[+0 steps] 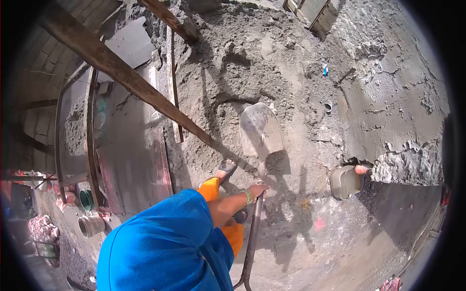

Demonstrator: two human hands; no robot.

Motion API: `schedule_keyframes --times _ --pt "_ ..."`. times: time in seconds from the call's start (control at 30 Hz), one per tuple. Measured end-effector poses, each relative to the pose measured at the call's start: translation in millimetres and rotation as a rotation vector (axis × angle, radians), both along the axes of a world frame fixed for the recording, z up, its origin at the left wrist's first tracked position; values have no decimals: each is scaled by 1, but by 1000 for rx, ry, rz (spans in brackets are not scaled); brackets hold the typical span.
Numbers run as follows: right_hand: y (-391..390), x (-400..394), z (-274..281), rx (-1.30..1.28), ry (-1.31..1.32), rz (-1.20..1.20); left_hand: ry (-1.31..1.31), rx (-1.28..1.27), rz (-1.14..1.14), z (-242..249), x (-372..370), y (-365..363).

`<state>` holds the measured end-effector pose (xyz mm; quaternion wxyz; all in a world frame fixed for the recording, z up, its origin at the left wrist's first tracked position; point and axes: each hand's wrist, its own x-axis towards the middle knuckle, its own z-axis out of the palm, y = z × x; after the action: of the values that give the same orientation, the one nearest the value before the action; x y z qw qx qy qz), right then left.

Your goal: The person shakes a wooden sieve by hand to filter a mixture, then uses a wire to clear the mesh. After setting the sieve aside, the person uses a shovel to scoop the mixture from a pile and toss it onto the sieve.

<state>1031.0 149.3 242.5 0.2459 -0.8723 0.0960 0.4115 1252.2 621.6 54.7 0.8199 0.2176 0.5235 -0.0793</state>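
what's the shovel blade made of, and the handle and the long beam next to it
Shovel blade: looks like bare metal, dull grey with a worn sheen and a film of grey mix. Handle: seems a dark metal tube, thin, smooth and round, gripped by one hand. Beam: rough sawn wood, brown, with grain and dusty edges.

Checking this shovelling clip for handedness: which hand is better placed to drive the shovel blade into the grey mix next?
Probably the right hand: it grips the shovel shaft just behind the blade, which lies on the sand and cement pile. The left hand is hidden behind the blue sleeve, so its grip cannot be judged.
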Motion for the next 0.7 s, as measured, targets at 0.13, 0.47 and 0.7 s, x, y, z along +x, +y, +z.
schedule_keyframes --times 0.13,0.47,0.7 --pt "118 11 -7 -39 80 -621 260 142 -55 -118 -52 -43" --pt "396 155 -118 268 -7 -1127 424 205 128 -214 -11 349" --pt "464 193 -164 244 -22 -1031 236 220 446 -197 17 416"
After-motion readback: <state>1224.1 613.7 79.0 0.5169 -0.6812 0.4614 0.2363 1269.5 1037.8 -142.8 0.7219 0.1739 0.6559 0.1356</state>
